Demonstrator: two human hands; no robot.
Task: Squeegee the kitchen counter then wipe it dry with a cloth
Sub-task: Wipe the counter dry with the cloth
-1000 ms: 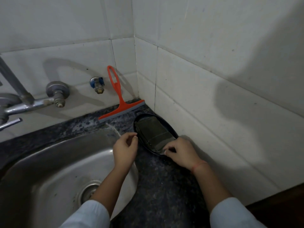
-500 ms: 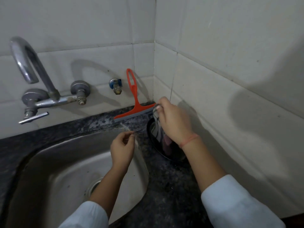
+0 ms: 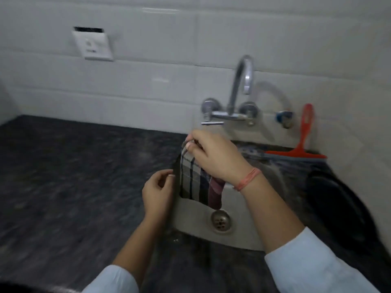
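My right hand (image 3: 215, 159) pinches the top of a striped cloth (image 3: 194, 182), which hangs down over the left edge of the steel sink (image 3: 243, 233). Just left of the cloth, my left hand (image 3: 157, 191) hovers with curled fingers and nothing in it. The dark speckled counter (image 3: 74, 187) stretches to the left. An orange squeegee (image 3: 302, 144) leans against the tiled wall behind the sink at the right. The frame is blurred by motion.
A chrome tap (image 3: 239, 96) juts from the wall above the sink, with a small blue-handled valve (image 3: 284, 117) to its right. A dark oval tray (image 3: 342, 210) lies on the counter at the right. A white switch plate (image 3: 93, 45) is on the wall.
My right hand lifted the cloth out of the dark tray and carried it left over the sink. The view swung left, showing the long counter.
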